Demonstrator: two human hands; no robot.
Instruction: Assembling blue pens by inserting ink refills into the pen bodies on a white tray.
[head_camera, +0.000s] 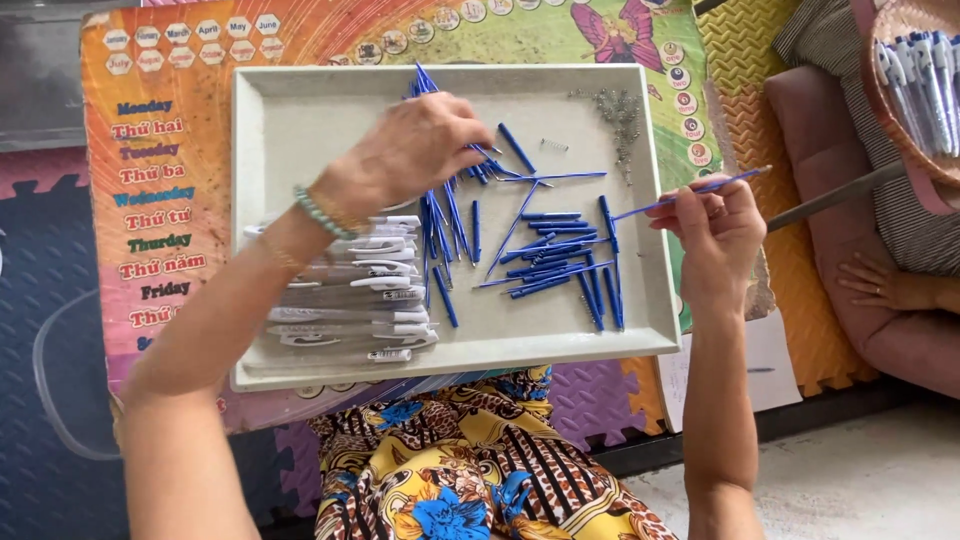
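Note:
A white rectangular tray (290, 130) lies in front of me on a colourful printed board. My left hand (415, 150) hovers over the tray's middle, fingers curled among loose blue pen parts (470, 225); I cannot tell what it grips. My right hand (715, 225) is at the tray's right edge, pinching a thin blue pen refill (665, 203) that points up to the right. Several more blue refills and blue tips (560, 265) lie piled in the tray's centre-right. Clear pen barrels with white clips (360, 300) are stacked at the tray's left, partly under my left forearm.
A heap of small metal springs (618, 112) sits in the tray's top right corner. A woven basket of assembled pens (920, 80) stands at the upper right. Another person's hand (880, 285) rests on a pink cushion at the right. Foam mats cover the floor.

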